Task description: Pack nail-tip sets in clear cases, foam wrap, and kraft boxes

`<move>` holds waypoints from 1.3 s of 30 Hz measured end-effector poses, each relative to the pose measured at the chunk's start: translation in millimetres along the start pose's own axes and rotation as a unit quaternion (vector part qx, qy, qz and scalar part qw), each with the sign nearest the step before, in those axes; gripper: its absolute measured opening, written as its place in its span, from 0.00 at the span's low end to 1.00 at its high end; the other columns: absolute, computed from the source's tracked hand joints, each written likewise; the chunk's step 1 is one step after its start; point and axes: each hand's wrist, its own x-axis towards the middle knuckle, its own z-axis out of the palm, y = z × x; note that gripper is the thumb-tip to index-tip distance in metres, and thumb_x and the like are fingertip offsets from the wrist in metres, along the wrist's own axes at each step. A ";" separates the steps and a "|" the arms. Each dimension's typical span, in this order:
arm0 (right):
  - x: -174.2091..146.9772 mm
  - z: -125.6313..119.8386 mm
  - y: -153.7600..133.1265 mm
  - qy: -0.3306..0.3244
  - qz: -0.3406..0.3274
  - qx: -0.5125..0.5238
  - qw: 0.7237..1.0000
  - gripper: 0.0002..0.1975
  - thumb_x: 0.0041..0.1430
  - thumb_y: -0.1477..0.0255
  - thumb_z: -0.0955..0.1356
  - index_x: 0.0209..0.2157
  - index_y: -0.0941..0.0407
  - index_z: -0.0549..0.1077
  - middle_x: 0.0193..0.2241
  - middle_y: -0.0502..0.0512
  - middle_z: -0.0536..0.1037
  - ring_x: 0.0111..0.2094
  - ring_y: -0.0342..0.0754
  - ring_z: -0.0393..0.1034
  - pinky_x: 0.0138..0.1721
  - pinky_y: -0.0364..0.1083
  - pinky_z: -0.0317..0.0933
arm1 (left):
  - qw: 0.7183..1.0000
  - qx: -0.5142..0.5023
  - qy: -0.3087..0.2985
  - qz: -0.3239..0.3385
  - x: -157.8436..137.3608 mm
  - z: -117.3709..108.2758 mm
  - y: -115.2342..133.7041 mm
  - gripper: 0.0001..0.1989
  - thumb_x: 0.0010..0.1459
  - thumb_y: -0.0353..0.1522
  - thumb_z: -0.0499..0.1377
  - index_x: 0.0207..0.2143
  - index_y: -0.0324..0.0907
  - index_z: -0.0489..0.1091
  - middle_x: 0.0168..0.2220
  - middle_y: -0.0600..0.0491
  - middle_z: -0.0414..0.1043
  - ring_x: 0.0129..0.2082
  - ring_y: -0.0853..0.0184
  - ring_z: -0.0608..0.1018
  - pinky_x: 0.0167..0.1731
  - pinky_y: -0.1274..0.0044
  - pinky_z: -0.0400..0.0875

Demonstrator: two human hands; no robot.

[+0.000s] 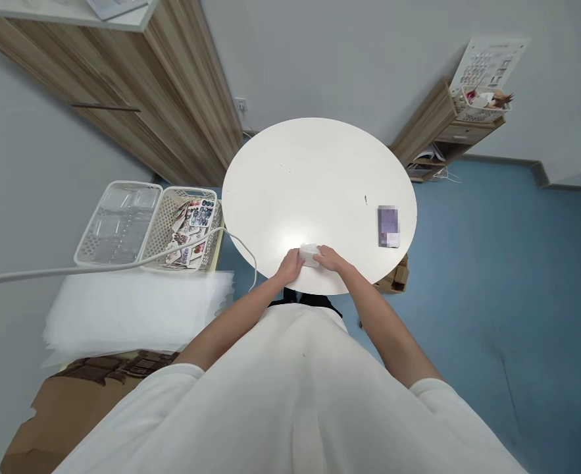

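Note:
A small white packet point(309, 255), perhaps wrapped in thin white sheet, lies at the near edge of the round white table point(314, 171). From the left side my left hand point(290, 266) closes on it, fingers bent against its edge. My right hand point(328, 258) grips the opposite side, with the thumb towards the packet's near edge. What lies inside the packet cannot be seen.
A purple blurred item point(388, 226) lies on the table's right. To the left stand a basket of printed cards point(159, 230), a basket of clear plastic boxes point(85, 240) and a stack of white sheets point(137, 309). A white cable point(122, 266) crosses over them.

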 end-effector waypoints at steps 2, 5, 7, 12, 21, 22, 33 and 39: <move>7.6 2.2 3.5 0.028 -0.004 0.013 1.000 0.10 0.56 0.68 0.57 0.35 0.56 0.65 0.34 0.56 0.69 0.35 0.49 0.64 0.35 0.47 0.59 | 0.999 -0.006 0.027 -0.017 2.2 4.2 -0.6 0.17 0.58 0.31 0.47 0.50 0.40 0.57 0.42 0.46 0.63 0.41 0.63 0.69 0.40 0.71 0.66; 12.1 12.0 6.2 0.106 0.021 0.036 0.994 0.17 0.57 0.68 0.57 0.47 0.57 0.61 0.42 0.59 0.67 0.42 0.51 0.63 0.42 0.49 0.59 | 0.997 0.001 0.054 -0.060 5.7 8.3 -0.9 0.22 0.57 0.30 0.48 0.54 0.40 0.54 0.42 0.46 0.64 0.41 0.63 0.69 0.41 0.70 0.65; 8.3 20.0 6.6 0.159 0.046 0.049 0.985 0.23 0.58 0.67 0.57 0.54 0.57 0.55 0.48 0.61 0.61 0.45 0.52 0.62 0.44 0.49 0.59 | 0.994 0.015 0.062 -0.088 7.7 8.7 0.6 0.22 0.56 0.30 0.49 0.54 0.40 0.55 0.42 0.46 0.65 0.40 0.62 0.70 0.40 0.70 0.65; -18.0 36.4 7.8 0.203 0.004 0.030 0.979 0.26 0.59 0.65 0.57 0.58 0.53 0.49 0.53 0.61 0.53 0.49 0.52 0.60 0.45 0.50 0.61 | 0.990 0.037 0.068 -0.117 11.1 5.9 7.0 0.20 0.55 0.32 0.50 0.51 0.40 0.60 0.43 0.45 0.65 0.41 0.60 0.71 0.40 0.69 0.65; -37.1 48.3 22.9 0.114 -0.026 0.039 0.992 0.29 0.56 0.63 0.61 0.58 0.51 0.52 0.59 0.60 0.44 0.58 0.54 0.49 0.51 0.52 0.57 | 0.986 0.001 0.092 -0.137 3.5 10.3 9.5 0.22 0.55 0.34 0.50 0.53 0.38 0.58 0.45 0.43 0.64 0.44 0.62 0.70 0.43 0.71 0.64; -38.1 48.2 24.7 0.115 -0.028 0.051 0.992 0.29 0.56 0.62 0.61 0.58 0.51 0.51 0.59 0.60 0.44 0.58 0.54 0.49 0.51 0.52 0.57 | 0.986 -0.005 0.094 -0.141 0.6 10.8 9.8 0.23 0.55 0.34 0.50 0.54 0.38 0.58 0.47 0.42 0.64 0.44 0.62 0.70 0.44 0.71 0.64; -45.2 45.3 23.6 0.100 0.042 0.307 0.946 0.27 0.56 0.60 0.60 0.57 0.51 0.55 0.54 0.61 0.59 0.42 0.47 0.68 0.40 0.47 0.65 | 0.963 -0.102 0.131 -0.212 -19.7 18.9 17.7 0.25 0.55 0.35 0.52 0.55 0.40 0.55 0.51 0.40 0.60 0.41 0.64 0.73 0.43 0.71 0.66; -38.1 46.2 16.0 0.079 0.054 0.332 0.938 0.27 0.57 0.59 0.58 0.57 0.50 0.55 0.55 0.60 0.58 0.44 0.46 0.68 0.35 0.44 0.67 | 0.969 -0.100 0.129 -0.187 -12.2 21.7 15.2 0.21 0.56 0.35 0.51 0.53 0.42 0.59 0.50 0.42 0.61 0.42 0.65 0.72 0.44 0.70 0.65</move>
